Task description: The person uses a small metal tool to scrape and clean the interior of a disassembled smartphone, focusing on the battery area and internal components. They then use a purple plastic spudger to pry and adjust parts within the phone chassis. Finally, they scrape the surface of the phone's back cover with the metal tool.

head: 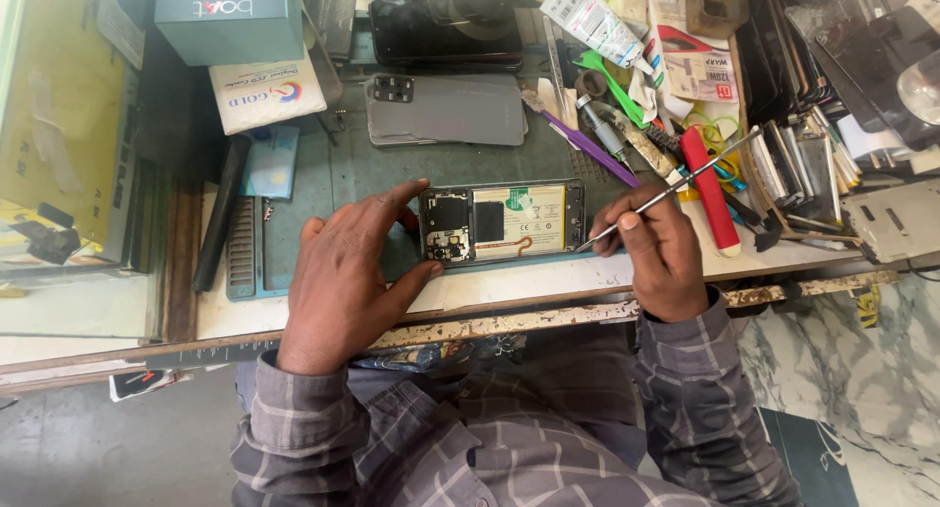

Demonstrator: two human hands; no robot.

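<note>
The left hand (pixel 343 277) rests on the tabletop (pixel 509 290) at the near edge, thumb and forefinger spread wide and bracing the left end of the opened phone (pixel 502 223). The fingers press against it but do not close around it. The phone lies flat, back cover off, in front of the person at 12 o'clock, with its yellow battery (pixel 529 221) and dark circuit board (pixel 448 228) exposed.

The right hand (pixel 661 253) is closed on a thin metal tool (pixel 676 186) in a pen grip. The tip of the tool touches the right end of the phone, at 3 o'clock from the battery.

Risks, as judged from this position:
- The metal tip sits just beside the battery. A slip towards 9 o'clock could pierce or dent it.
- The phone is held at one end only. Side force from the tool could slide or turn it.
- A metal tip crossing the exposed board could bridge contacts or scratch parts.

Farther off, at 12 o'clock, lie a grey back cover (pixel 446 111) and a second dark phone (pixel 446 32). At 1 to 2 o'clock, loose tools, including a red-handled one (pixel 710 189), crowd the right wrist and could snag it.
</note>
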